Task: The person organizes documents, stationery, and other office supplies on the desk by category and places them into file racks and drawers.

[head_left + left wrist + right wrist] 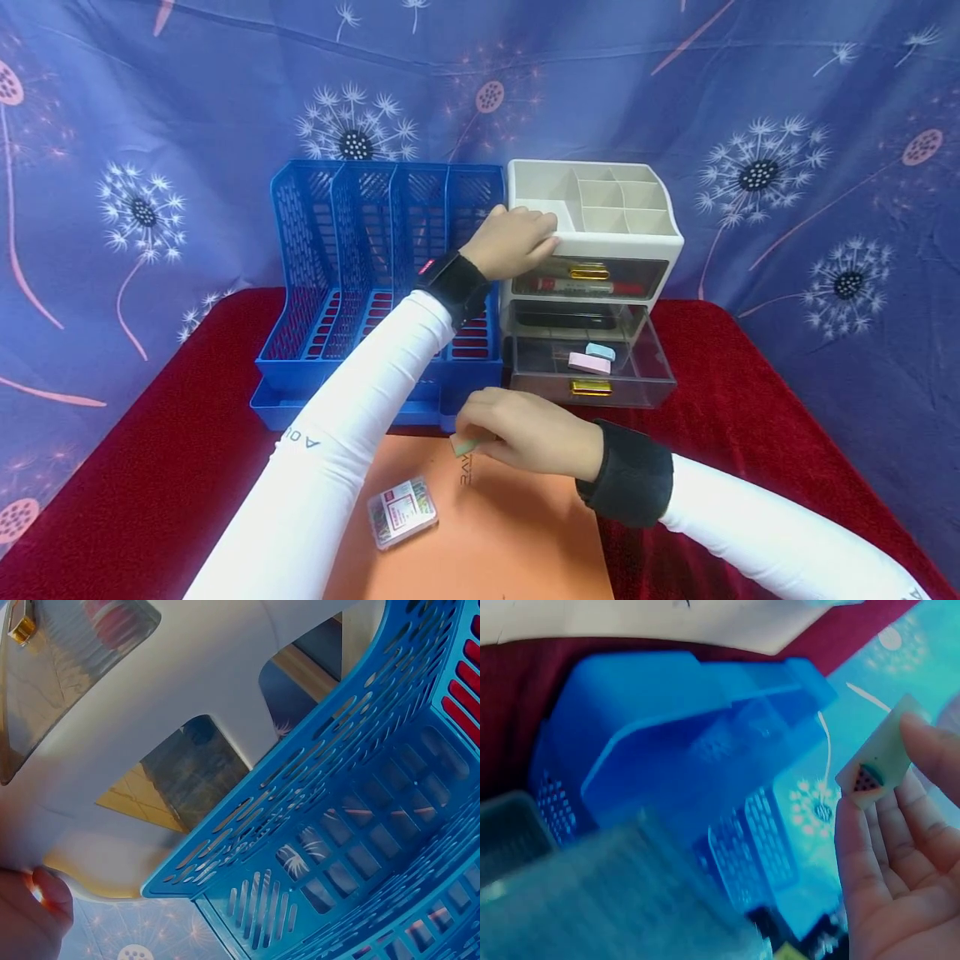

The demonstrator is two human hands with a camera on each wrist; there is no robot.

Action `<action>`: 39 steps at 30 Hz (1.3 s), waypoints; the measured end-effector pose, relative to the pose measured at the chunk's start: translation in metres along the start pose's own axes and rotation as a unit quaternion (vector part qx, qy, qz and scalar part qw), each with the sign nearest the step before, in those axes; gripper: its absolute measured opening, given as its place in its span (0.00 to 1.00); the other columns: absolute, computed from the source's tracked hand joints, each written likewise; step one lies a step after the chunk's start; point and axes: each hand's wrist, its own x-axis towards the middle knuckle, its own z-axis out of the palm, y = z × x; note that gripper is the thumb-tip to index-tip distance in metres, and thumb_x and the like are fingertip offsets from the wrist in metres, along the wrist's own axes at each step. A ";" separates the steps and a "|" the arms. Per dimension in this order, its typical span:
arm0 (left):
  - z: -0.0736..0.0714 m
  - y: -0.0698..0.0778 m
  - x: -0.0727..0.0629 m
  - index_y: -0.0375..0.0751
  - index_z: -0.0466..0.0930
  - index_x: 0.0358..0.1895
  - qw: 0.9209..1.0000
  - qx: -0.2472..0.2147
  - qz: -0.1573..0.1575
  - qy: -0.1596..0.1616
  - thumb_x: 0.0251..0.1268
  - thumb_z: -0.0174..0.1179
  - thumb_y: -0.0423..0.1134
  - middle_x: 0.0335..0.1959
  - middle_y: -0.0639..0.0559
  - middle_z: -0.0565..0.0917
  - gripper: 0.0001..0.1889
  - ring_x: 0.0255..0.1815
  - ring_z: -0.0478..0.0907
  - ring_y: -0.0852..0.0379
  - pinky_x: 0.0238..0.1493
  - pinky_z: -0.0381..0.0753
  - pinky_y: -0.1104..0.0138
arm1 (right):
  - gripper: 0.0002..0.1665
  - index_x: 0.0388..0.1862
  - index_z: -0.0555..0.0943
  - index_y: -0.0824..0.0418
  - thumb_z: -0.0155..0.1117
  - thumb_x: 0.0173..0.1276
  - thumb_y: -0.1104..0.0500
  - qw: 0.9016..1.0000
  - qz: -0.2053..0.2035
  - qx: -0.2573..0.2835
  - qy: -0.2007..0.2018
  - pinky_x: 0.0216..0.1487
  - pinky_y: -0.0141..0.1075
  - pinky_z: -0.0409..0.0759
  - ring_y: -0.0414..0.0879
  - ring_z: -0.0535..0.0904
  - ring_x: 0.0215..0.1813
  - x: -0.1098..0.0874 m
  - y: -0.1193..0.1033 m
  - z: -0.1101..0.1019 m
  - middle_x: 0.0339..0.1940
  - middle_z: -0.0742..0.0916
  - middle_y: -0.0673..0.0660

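The right hand point(532, 432) pinches one small pale-green block point(875, 750) between the thumb and the fingers. Beyond it, the left hand point(513, 242) grips the top edge of the white organizer point(618, 245). Beyond the right hand stands a pulled-out drawer point(543, 388); to its left lies a plastic box point(403, 511).

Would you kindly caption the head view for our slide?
Left hand grips the white organizer; right hand pinches a pale green block.
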 end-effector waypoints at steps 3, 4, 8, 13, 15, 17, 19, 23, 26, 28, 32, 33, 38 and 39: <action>0.000 -0.001 -0.001 0.45 0.71 0.42 1.000 0.003 -0.001 0.001 0.74 0.38 0.50 0.34 0.54 0.76 0.15 0.39 0.72 0.55 0.41 0.63 0.60 | 0.11 0.41 0.80 0.56 0.69 0.60 0.61 1.000 0.010 0.007 0.011 0.46 0.29 0.75 0.37 0.75 0.40 -0.002 -0.001 -0.011 0.37 0.82 0.47; -0.001 -0.002 -0.002 0.45 0.71 0.42 1.000 0.002 -0.002 0.002 0.74 0.38 0.50 0.34 0.54 0.76 0.15 0.39 0.72 0.55 0.41 0.63 0.60 | 0.11 0.41 0.80 0.56 0.69 0.59 0.61 1.000 0.013 0.007 0.016 0.47 0.29 0.75 0.37 0.75 0.40 -0.003 -0.001 -0.015 0.37 0.82 0.47; 0.000 -0.003 -0.003 0.45 0.71 0.42 1.000 0.000 -0.004 0.003 0.74 0.39 0.50 0.35 0.54 0.77 0.15 0.40 0.72 0.55 0.41 0.62 0.60 | 0.12 0.41 0.81 0.58 0.70 0.58 0.64 0.999 0.016 0.001 0.037 0.46 0.32 0.77 0.39 0.77 0.41 -0.004 0.002 -0.029 0.37 0.83 0.49; 0.001 -0.003 -0.004 0.45 0.71 0.43 1.000 -0.004 -0.007 0.006 0.74 0.39 0.50 0.35 0.54 0.77 0.15 0.40 0.72 0.55 0.41 0.62 0.61 | 0.14 0.41 0.81 0.59 0.71 0.56 0.64 0.997 0.035 -0.026 0.057 0.45 0.34 0.78 0.40 0.79 0.41 -0.006 0.005 -0.043 0.37 0.84 0.50; 0.001 -0.003 -0.004 0.45 0.72 0.43 1.000 -0.006 -0.006 0.008 0.74 0.39 0.50 0.35 0.54 0.78 0.15 0.40 0.73 0.55 0.41 0.62 0.61 | 0.14 0.41 0.81 0.59 0.72 0.55 0.64 0.996 0.045 -0.038 0.065 0.45 0.34 0.79 0.40 0.79 0.40 -0.007 0.006 -0.049 0.37 0.84 0.50; 0.001 -0.004 -0.004 0.45 0.72 0.43 1.000 -0.005 -0.004 0.011 0.74 0.39 0.50 0.36 0.53 0.78 0.15 0.41 0.73 0.54 0.41 0.62 0.60 | 0.14 0.41 0.81 0.59 0.72 0.55 0.64 0.994 0.048 -0.049 0.081 0.45 0.36 0.79 0.40 0.79 0.40 -0.008 0.010 -0.055 0.36 0.84 0.50; 0.001 -0.004 -0.004 0.45 0.72 0.43 1.000 -0.004 -0.002 0.013 0.74 0.39 0.50 0.36 0.53 0.78 0.15 0.41 0.73 0.54 0.41 0.62 0.60 | 0.15 0.41 0.81 0.59 0.72 0.55 0.65 0.992 0.057 -0.057 0.096 0.45 0.37 0.79 0.41 0.80 0.39 -0.011 0.014 -0.061 0.36 0.85 0.51; 0.001 -0.004 -0.002 0.45 0.72 0.43 1.000 -0.001 0.001 0.014 0.74 0.39 0.49 0.36 0.53 0.78 0.15 0.41 0.73 0.54 0.41 0.62 0.60 | 0.16 0.41 0.81 0.61 0.72 0.53 0.67 0.986 0.072 -0.072 0.133 0.45 0.39 0.79 0.43 0.80 0.39 -0.015 0.025 -0.070 0.36 0.85 0.53; 0.000 -0.003 -0.002 0.45 0.72 0.43 1.000 -0.002 0.003 0.012 0.74 0.39 0.49 0.36 0.53 0.78 0.15 0.40 0.73 0.54 0.40 0.61 0.61 | 0.15 0.41 0.81 0.63 0.72 0.53 0.67 0.982 0.090 -0.074 0.148 0.44 0.40 0.79 0.44 0.81 0.38 -0.018 0.032 -0.074 0.36 0.85 0.54; 0.001 -0.003 -0.001 0.45 0.72 0.44 1.000 0.000 0.003 0.013 0.74 0.39 0.49 0.36 0.53 0.78 0.15 0.40 0.73 0.54 0.40 0.61 0.61 | 0.15 0.41 0.81 0.63 0.72 0.54 0.67 0.981 0.102 -0.070 0.152 0.43 0.41 0.79 0.45 0.81 0.38 -0.019 0.036 -0.075 0.36 0.85 0.55; 0.002 -0.004 -0.001 0.45 0.72 0.43 1.000 -0.001 0.005 0.014 0.74 0.39 0.49 0.35 0.53 0.78 0.15 0.40 0.73 0.54 0.40 0.61 0.61 | 0.13 0.41 0.81 0.65 0.71 0.55 0.66 0.978 0.128 -0.059 0.153 0.43 0.43 0.78 0.47 0.81 0.38 -0.019 0.045 -0.072 0.36 0.85 0.57; 0.002 -0.004 0.000 0.45 0.72 0.43 1.000 -0.003 0.006 0.015 0.74 0.39 0.49 0.35 0.53 0.77 0.15 0.40 0.73 0.54 0.40 0.61 0.61 | 0.13 0.40 0.81 0.65 0.71 0.55 0.66 0.977 0.137 -0.056 0.152 0.43 0.43 0.78 0.47 0.81 0.38 -0.019 0.047 -0.072 0.36 0.85 0.57; 0.004 -0.003 0.000 0.45 0.72 0.42 1.000 -0.010 0.011 0.016 0.74 0.39 0.49 0.33 0.54 0.76 0.15 0.38 0.72 0.54 0.40 0.61 0.62 | 0.13 0.39 0.81 0.66 0.71 0.55 0.66 0.972 0.182 -0.046 0.142 0.42 0.44 0.78 0.49 0.82 0.37 -0.020 0.058 -0.067 0.35 0.85 0.58; 0.005 -0.002 0.000 0.45 0.72 0.42 1.000 -0.012 0.010 0.016 0.74 0.39 0.49 0.32 0.54 0.76 0.15 0.38 0.72 0.54 0.40 0.61 0.62 | 0.12 0.39 0.81 0.66 0.71 0.55 0.66 0.971 0.189 -0.043 0.139 0.42 0.44 0.79 0.49 0.82 0.37 -0.020 0.061 -0.065 0.34 0.85 0.59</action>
